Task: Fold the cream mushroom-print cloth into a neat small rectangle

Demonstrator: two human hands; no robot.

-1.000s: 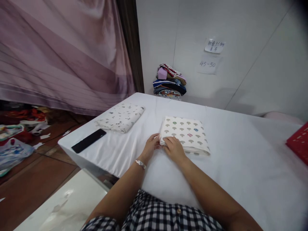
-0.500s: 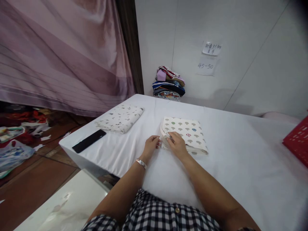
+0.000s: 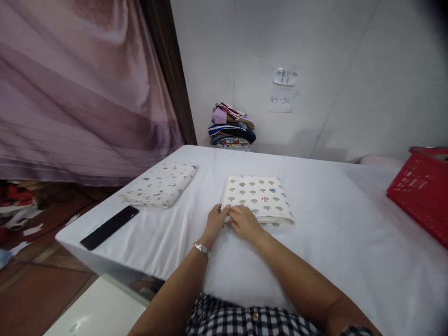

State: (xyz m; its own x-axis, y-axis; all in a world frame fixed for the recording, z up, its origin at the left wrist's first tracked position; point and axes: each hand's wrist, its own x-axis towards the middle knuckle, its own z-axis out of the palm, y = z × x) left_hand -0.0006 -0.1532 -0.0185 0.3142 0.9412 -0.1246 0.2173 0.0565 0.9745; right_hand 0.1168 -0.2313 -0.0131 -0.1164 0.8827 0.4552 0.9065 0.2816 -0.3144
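A folded white cloth with a mushroom print [image 3: 259,193] lies flat on the white-covered table [image 3: 325,224] in front of me. My left hand [image 3: 215,221], with a bracelet at its wrist, pinches the cloth's near left corner, thumb on top. Close beside it, my right hand [image 3: 245,224] has its fingers curled on the same corner, at the near edge. The fingertips of both hands almost meet there. A second folded white cloth with small scattered prints [image 3: 163,184] rests further left, apart from my hands.
A black phone-like slab [image 3: 110,227] lies near the table's left edge. At the right edge stands a red plastic basket [image 3: 420,196]. Folded fabrics [image 3: 233,128] are stacked behind the table by the wall. A white surface [image 3: 101,308] sits low at the left.
My left hand has moved onto the cloth's near left corner, and my right hand has slid toward it. The lifted left edge now lies flatter. The camera view has turned right.
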